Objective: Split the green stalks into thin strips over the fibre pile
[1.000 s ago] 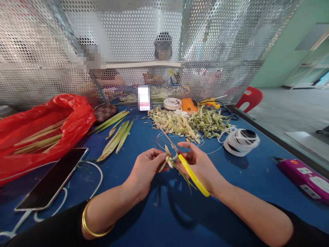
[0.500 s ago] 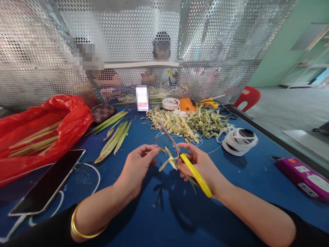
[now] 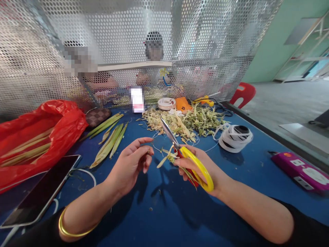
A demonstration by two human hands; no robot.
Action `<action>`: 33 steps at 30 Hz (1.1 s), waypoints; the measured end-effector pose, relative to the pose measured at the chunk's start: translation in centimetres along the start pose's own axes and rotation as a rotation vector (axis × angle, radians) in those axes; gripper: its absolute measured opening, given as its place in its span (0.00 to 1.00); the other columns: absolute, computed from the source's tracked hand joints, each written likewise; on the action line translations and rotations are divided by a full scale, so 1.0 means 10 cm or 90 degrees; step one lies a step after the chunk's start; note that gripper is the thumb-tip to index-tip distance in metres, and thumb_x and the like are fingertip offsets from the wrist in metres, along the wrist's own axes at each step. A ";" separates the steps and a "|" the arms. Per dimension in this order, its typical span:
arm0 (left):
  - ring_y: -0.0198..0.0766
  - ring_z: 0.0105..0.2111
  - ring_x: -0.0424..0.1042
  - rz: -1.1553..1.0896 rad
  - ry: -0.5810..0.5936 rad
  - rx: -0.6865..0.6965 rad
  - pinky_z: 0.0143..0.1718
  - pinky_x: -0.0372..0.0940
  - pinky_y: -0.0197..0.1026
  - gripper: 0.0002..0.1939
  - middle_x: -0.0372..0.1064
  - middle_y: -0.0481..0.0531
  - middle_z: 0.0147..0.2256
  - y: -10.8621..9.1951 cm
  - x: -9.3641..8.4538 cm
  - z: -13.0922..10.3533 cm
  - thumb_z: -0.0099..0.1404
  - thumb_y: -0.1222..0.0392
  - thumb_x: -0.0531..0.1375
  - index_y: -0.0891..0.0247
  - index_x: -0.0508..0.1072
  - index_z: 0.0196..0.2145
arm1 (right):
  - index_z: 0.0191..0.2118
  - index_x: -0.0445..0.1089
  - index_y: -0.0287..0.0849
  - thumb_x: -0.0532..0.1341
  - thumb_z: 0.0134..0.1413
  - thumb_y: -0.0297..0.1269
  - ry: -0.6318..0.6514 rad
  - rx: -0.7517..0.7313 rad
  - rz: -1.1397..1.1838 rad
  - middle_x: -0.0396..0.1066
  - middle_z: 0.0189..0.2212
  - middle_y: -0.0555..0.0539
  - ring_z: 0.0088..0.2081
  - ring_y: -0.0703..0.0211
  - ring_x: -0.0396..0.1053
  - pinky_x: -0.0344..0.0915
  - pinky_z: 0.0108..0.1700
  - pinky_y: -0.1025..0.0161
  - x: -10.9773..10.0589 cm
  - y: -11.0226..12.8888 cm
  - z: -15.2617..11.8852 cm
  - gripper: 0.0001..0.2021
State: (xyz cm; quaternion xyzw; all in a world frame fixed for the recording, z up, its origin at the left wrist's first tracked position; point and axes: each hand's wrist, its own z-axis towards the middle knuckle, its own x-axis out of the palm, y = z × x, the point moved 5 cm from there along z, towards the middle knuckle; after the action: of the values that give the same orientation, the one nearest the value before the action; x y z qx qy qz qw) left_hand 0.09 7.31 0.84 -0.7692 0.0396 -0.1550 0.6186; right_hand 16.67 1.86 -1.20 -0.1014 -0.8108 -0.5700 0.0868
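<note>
- My right hand [image 3: 210, 166] clamps yellow-handled metal scissors [image 3: 170, 132] and a small, pale-green knotted plant piece [image 3: 170, 157].
- My left hand [image 3: 128, 165], fingers parted, is left of that piece.
- Yellow-green plant trimmings [image 3: 176, 120] lie farther, on the blue tabletop [image 3: 144, 219].

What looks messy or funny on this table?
The leafy scraps lie strewn in a loose heap on the blue table, with bits scattered around it. Beside the heap, white string hangs in untidy loops off its spool. Nothing looks clearly broken.
</note>
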 end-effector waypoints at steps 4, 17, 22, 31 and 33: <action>0.26 0.15 0.43 0.120 0.045 -0.024 0.15 0.42 0.30 0.10 0.47 0.39 0.16 0.01 0.08 -0.08 0.58 0.63 0.54 0.65 0.74 0.33 | 0.38 0.61 0.42 0.67 0.37 0.32 -0.009 0.013 -0.007 0.65 0.22 0.56 0.19 0.68 0.65 0.63 0.18 0.70 0.02 -0.04 0.00 0.19; 0.27 0.17 0.45 0.236 0.036 0.029 0.19 0.44 0.34 0.12 0.53 0.42 0.16 0.07 0.15 -0.11 0.56 0.52 0.60 0.64 0.76 0.26 | 0.44 0.61 0.43 0.64 0.39 0.30 -0.003 -0.016 -0.025 0.64 0.21 0.58 0.18 0.68 0.64 0.62 0.18 0.69 0.05 -0.08 -0.01 0.22; 0.27 0.16 0.41 0.193 0.031 -0.024 0.18 0.36 0.35 0.09 0.47 0.40 0.15 0.11 0.09 -0.08 0.54 0.55 0.61 0.64 0.74 0.25 | 0.43 0.62 0.44 0.65 0.37 0.29 -0.035 -0.040 -0.071 0.65 0.22 0.57 0.18 0.67 0.63 0.62 0.18 0.68 0.03 -0.05 0.00 0.23; 0.29 0.16 0.50 0.299 0.108 -0.080 0.19 0.43 0.34 0.09 0.62 0.45 0.16 0.03 0.12 -0.09 0.49 0.55 0.64 0.63 0.77 0.21 | 0.44 0.63 0.45 0.64 0.36 0.28 -0.053 -0.099 -0.093 0.67 0.23 0.56 0.18 0.67 0.63 0.62 0.19 0.69 -0.02 0.03 0.00 0.23; 0.30 0.18 0.54 0.315 0.149 -0.058 0.20 0.46 0.34 0.09 0.67 0.47 0.19 0.03 0.14 -0.10 0.50 0.54 0.64 0.63 0.78 0.22 | 0.43 0.63 0.45 0.64 0.35 0.28 -0.056 -0.103 -0.098 0.67 0.23 0.56 0.18 0.67 0.63 0.62 0.19 0.69 -0.02 0.04 0.00 0.23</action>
State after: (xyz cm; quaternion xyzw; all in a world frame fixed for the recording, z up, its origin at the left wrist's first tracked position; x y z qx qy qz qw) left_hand 1.17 5.97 0.98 -0.7402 0.3045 -0.0851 0.5934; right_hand 16.98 1.93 -0.91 -0.0706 -0.7705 -0.6336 -0.0011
